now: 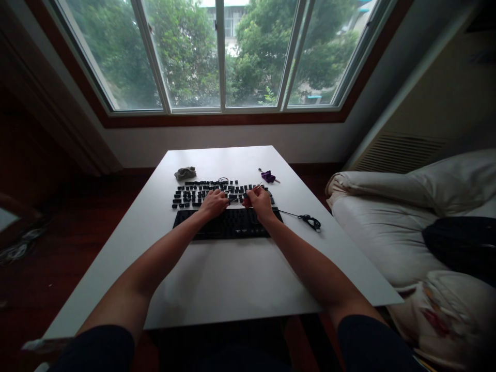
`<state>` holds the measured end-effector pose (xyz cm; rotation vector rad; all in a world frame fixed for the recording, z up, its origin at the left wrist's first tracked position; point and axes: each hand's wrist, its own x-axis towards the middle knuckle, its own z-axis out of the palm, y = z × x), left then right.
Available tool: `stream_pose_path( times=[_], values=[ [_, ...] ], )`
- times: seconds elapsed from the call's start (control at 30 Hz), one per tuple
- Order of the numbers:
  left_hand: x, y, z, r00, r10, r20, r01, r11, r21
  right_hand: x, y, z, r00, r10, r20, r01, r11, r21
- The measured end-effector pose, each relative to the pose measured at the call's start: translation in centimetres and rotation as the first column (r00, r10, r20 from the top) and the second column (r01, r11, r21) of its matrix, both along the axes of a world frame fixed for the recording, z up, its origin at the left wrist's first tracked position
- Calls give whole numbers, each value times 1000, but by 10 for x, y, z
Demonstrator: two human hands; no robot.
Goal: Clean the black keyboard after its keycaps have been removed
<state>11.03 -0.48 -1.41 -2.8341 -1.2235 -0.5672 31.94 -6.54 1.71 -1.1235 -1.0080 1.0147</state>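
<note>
A black keyboard (222, 227) lies across the white table, with rows of loose black keycaps (188, 196) spread out behind it. Over the keyboard's back edge, my left hand (215, 203) has its fingers curled together among the keycaps; what they pinch is too small to make out. My right hand (259, 200) is closed in a pinch on a thin wire tool (259, 186), which looks like a keycap puller. Thin metal strands show between the two hands, just above the keycaps. My right wrist hides part of the keyboard.
A grey crumpled cloth (185, 173) lies at the back left of the table (217, 284). A purple cloth-like item with a thin stick (268, 176) is at the back right. The keyboard's coiled cable (310, 222) rests on the right. A sofa (372, 227) stands beside the table.
</note>
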Motion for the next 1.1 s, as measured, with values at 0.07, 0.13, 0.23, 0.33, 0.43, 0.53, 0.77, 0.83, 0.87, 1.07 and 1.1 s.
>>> stream_pose_path(
  times=[0.07,0.13,0.23,0.33,0.43,0.53,0.77,0.83,0.87,1.07,1.1],
  values=[
    [2,7,-3,1000,1,-20,-2,1000,-26,3,0,4,1000,-6,-14,6,1000,8],
    [2,12,-5,999,16,-36,-18,999,-48,5,0,7,1000,-13,-23,13,1000,13],
    [0,18,-9,999,38,-37,-41,997,-73,7,1,8,1000,-21,-23,21,1000,15],
    [-2,21,-10,999,43,-29,-46,994,-96,8,2,7,1000,-25,-10,25,1000,8],
    [-2,23,-10,999,45,-19,-47,993,-106,8,3,5,1000,-22,-5,22,1000,12],
    [-2,24,-8,999,50,14,-48,992,-117,8,4,4,1000,-23,-8,23,1000,16],
    [-3,25,-9,999,49,10,-48,993,-108,8,5,2,1000,-10,-9,10,1000,8],
    [-4,26,-10,999,49,-4,-49,994,-97,8,5,2,1000,0,-27,1,1000,12],
    [-5,27,-10,999,45,-7,-45,995,-92,8,5,2,999,5,-34,-5,1000,15],
    [-15,31,-9,999,54,-5,-55,997,-60,10,5,3,999,20,-46,-19,1000,5],
    [-18,31,-9,998,56,-6,-56,997,-62,10,5,4,999,17,-44,-17,1000,1]
  ],
)
